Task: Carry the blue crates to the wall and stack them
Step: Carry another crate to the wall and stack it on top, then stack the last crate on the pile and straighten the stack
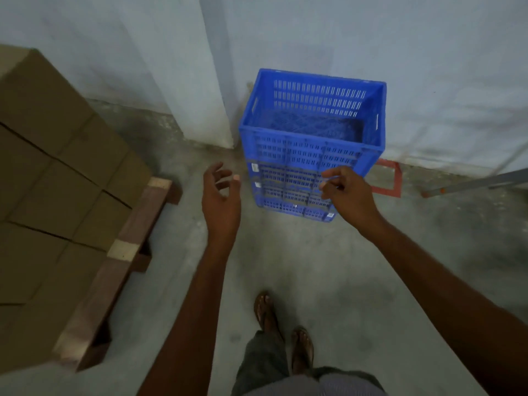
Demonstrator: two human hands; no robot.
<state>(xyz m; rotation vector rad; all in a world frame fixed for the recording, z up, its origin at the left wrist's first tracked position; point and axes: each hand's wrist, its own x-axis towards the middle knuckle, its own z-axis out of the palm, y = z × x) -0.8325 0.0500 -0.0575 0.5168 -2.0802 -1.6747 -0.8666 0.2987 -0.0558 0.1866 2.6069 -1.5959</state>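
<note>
One stack of blue slotted crates (303,155) against the wall (428,67), topmost empty; left hand (221,195), right hand (347,192): grip slack, empty

Small white labels (254,167) on the blue crates (300,150) are too blurred to read

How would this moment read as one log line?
blue crates stacked at wall | left hand open, empty | right hand open, empty
</note>
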